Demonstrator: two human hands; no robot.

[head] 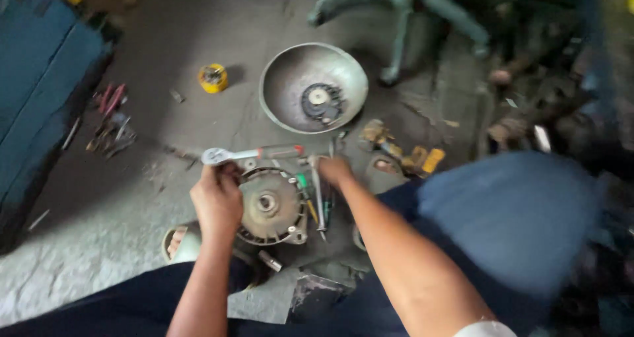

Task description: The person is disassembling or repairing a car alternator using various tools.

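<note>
A round grey motor housing (269,205) lies on the concrete floor between my arms. My left hand (216,202) rests on its left edge, fingers curled, and seems to grip the rim; what it holds is hard to make out. Just above that hand lies an adjustable wrench (251,154) with a red handle. My right hand (335,170) reaches down among several screwdrivers and pliers (316,195) to the right of the housing, fingers closed on one of them; which tool is hidden.
A large metal bowl-shaped cover (284,79) holds a black toothed part (321,102). A yellow tape roll (213,77) sits further left. Red-handled tools (109,116) lie by a blue object at left. Small yellow parts (422,160) lie right.
</note>
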